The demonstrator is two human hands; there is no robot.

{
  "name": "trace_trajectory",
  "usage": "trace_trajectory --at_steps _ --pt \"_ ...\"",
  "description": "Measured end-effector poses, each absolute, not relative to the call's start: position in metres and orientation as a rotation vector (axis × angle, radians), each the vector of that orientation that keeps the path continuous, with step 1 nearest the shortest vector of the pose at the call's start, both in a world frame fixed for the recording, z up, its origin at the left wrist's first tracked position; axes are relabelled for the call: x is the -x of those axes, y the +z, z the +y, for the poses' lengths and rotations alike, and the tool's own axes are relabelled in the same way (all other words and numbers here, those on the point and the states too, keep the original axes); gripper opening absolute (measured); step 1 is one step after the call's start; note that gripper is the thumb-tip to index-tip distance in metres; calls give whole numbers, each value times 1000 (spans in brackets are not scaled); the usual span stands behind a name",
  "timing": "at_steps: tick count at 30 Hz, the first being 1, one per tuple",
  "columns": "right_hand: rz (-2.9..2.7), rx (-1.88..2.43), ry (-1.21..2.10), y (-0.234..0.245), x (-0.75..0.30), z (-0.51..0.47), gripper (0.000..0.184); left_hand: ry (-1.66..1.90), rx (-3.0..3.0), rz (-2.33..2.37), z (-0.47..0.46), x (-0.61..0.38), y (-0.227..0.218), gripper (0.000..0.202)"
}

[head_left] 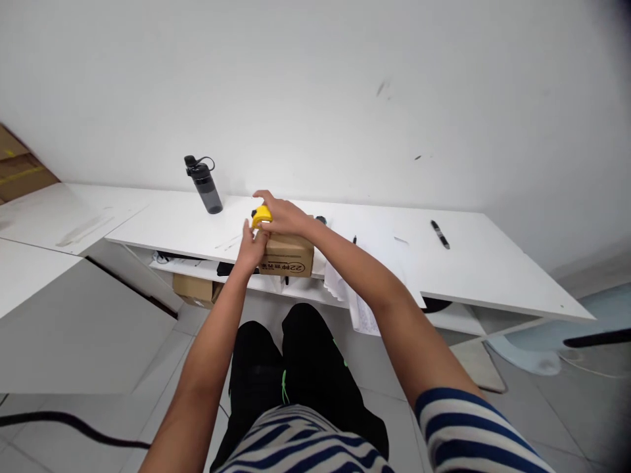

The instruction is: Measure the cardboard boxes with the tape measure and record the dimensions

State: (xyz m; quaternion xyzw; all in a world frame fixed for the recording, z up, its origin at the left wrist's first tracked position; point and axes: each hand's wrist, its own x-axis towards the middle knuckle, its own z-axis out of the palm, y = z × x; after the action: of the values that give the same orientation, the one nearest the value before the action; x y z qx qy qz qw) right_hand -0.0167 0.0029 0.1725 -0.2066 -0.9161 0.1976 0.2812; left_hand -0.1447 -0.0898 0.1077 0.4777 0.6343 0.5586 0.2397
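Observation:
A yellow tape measure (262, 214) with a dark part on its left side is above the far left edge of a brown cardboard box (288, 257). My right hand (284, 216) reaches over the box and is closed around the tape measure, thumb below and a finger raised above. My left hand (252, 248) is at the box's left side, its fingertips and thumb against the lower end of the tape measure. Whether a length of blade is out cannot be made out. The box has dark printing on its near face and sits at the white table's front edge.
A dark water bottle (204, 187) stands left on the white table (497, 263). Papers (382, 253) lie to the right, some hanging over the front edge, with a black marker (440, 234) beyond. Below, a shelf and another cardboard box (193, 290) show. A wall rises behind.

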Motion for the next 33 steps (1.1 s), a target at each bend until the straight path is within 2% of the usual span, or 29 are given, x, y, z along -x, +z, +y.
trace_trajectory --at_steps 3,5,9,13,15,18,22,26,28,33 --pt "-2212 553 590 180 -14 -5 66 1676 -1490 1983 -114 123 115 71" --pt "-2015 579 687 177 -45 -20 67 1709 -1567 1965 -133 101 118 71" --pt "-1759 657 872 147 -101 -67 71 1562 -1524 1499 -146 47 114 82" --pt "-1714 650 913 107 -144 -86 69 1306 -1421 1201 -128 -1 89 75" --pt "-1684 725 844 94 -166 -71 61 1246 -1439 1198 -115 -18 72 67" --pt "-1734 1034 574 79 -196 -24 50 1184 -1565 1269 -92 -30 48 54" --pt "-2425 1418 197 59 -207 42 43 1027 -1813 1411 -55 -27 33 42" --pt "-2930 1253 -71 44 -197 79 38 919 -1981 1602 -26 -17 29 37" --pt "-2929 1177 -88 43 -199 89 33 933 -1971 1642 -20 -13 22 36" --pt "-2455 1390 115 47 -221 95 24 999 -1827 1746 -17 -10 2 37"
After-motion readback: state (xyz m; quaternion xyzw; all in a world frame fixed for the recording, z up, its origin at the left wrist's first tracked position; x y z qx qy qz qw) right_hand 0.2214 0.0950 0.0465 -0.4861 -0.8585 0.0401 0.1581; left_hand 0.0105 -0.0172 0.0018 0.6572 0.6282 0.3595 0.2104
